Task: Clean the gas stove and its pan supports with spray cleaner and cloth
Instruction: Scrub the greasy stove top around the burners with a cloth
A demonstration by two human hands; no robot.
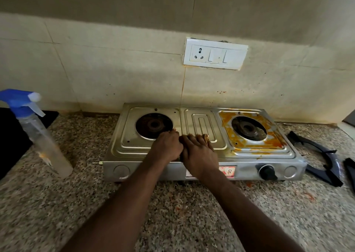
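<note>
Wiping the middle of the stove top, with the right burner side not yet cleaned.

In the head view, your left hand (pixel 166 146) and right hand (pixel 198 152) press side by side on the two-burner stainless steel gas stove (pixel 203 134). A bit of stained cloth (pixel 206 136) shows under the right fingers, so that hand seems to press it flat; I cannot tell if the left hand is gripping anything. The left burner plate looks clean, but the orange greasy stain (pixel 229 134) covers the right one. The clear spray bottle with blue trigger (pixel 36 129) stands left on the speckled granite counter (pixel 172 213), and the dark metal pan supports (pixel 322 161) lie to the right, off the stove. Next you probably need to spray and wipe the right side.
</note>
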